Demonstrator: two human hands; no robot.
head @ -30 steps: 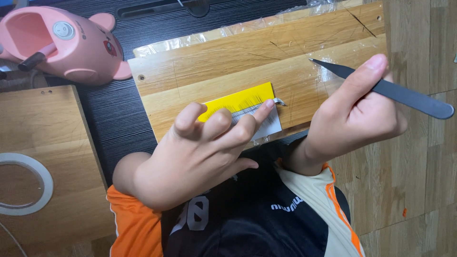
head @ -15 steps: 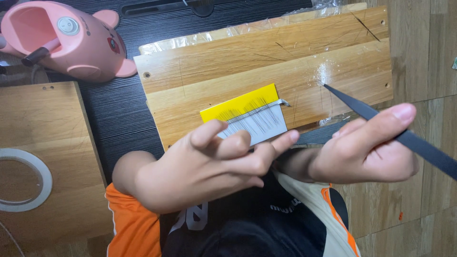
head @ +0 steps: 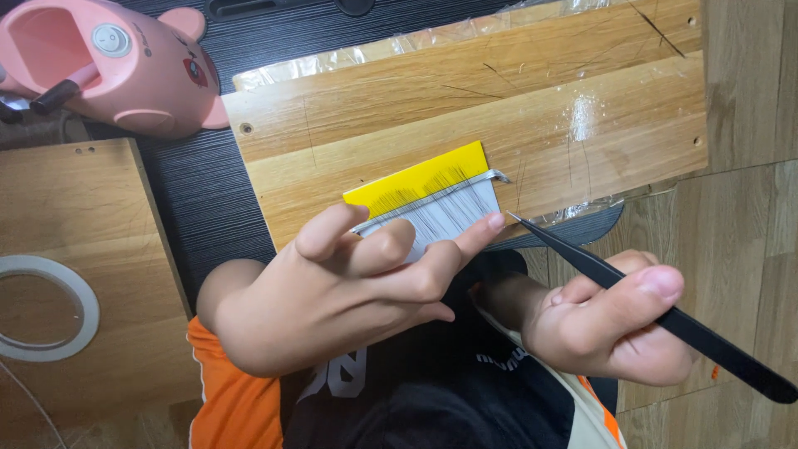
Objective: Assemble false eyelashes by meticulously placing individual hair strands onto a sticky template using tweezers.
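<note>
My left hand rests with spread fingers on a yellow and white card lined with fine dark hairs, pressing its lower edge down. The card lies on a wooden board wrapped in clear film. My right hand grips black pointed tweezers; their tip sits at the card's right lower corner, next to my left fingertip. Several loose hairs lie on the board to the right of the card.
A pink pig-shaped device stands at the top left on a dark table. A second wooden board at the left carries a roll of white tape. Wood-pattern floor shows on the right.
My right hand has swung down and to the right, bringing the tweezers' tip from above the board to the card's right corner. My left hand has slid lower on the card, uncovering more of it.
</note>
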